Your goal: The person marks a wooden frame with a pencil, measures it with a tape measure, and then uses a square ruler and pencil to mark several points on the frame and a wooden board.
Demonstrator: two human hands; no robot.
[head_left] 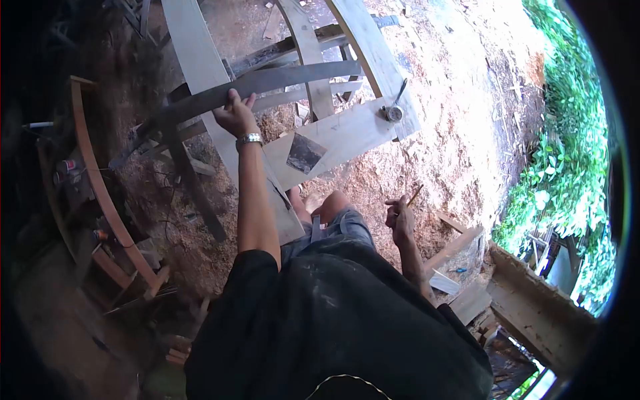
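My left hand (236, 115) rests on a long, dark, curved strip (267, 80) that crosses the pale wooden boards, its fingers at the strip's lower edge. On my left wrist is a metal band. Out to the right, above the shavings, my right hand (400, 217) is closed around a thin pencil (415, 195) that points up and to the right. Nearer my body, a dark four-sided piece (307, 154) lies on the pale cross board (347, 137). A small round object (393, 113) with a dark handle sits at that board's right end.
Wood shavings (440, 160) cover the ground. At the left stands a curved reddish wooden frame (100, 180). A wooden trough (533, 313) and loose offcuts (453, 250) are at the lower right. Green plants (567, 160) line the right side.
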